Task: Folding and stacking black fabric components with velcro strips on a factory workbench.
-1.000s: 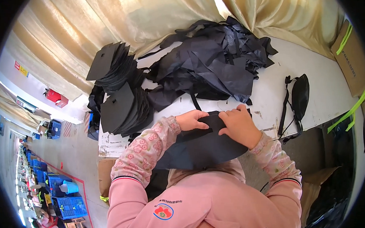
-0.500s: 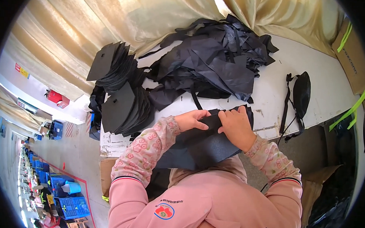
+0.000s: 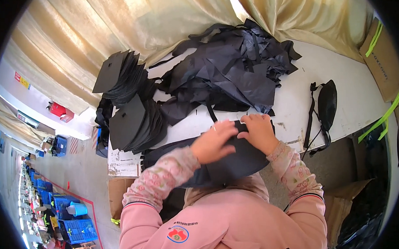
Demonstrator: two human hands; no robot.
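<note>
A black fabric piece (image 3: 238, 164) lies over the table's front edge and hangs toward my lap. My right hand (image 3: 260, 134) pinches its upper edge, thumb and fingers closed on the cloth. Slightly blurred, my left hand (image 3: 213, 144) hovers over the left part of the piece with fingers spread and nothing in them. Beyond both hands spreads a large loose heap of thin black fabric (image 3: 237, 72). To the left stand two stacks of cut black panels, a nearer one (image 3: 137, 124) and a farther one (image 3: 119, 76).
A black pouch with straps (image 3: 327, 105) lies on the right of the white table (image 3: 294, 99). Gold curtains (image 3: 124, 19) hang behind. Cardboard boxes stand at the right (image 3: 384, 66) and below the table (image 3: 345, 206). Blue crates (image 3: 77, 229) line the floor at left.
My left hand has let go of the fabric's upper edge and opened, its fingers now spread. The right hand keeps its grip in nearly the same place. More dark cloth shows at the left.
</note>
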